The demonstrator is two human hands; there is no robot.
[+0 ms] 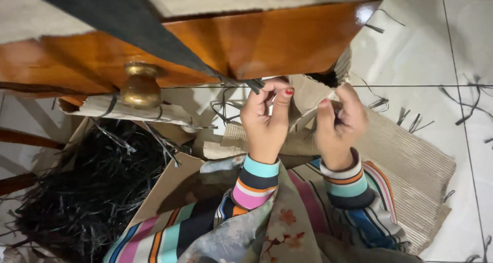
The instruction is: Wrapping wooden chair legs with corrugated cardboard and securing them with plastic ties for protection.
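Left hand [264, 114] and right hand [339, 122] sit side by side below the wooden drawer front [267, 42], pinching cardboard strips [303, 96]. The knob [141, 86] lies to their left. A shredded strip pile [87, 191] fills the box at lower left; corrugated sheet [411, 165] lies on the floor at right.

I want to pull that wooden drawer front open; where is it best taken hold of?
Probably by the round brass knob on the glossy wooden drawer front. It sticks out on a narrow neck, so fingers can hook behind it from the front. Left hand and right hand are both occupied with cardboard.
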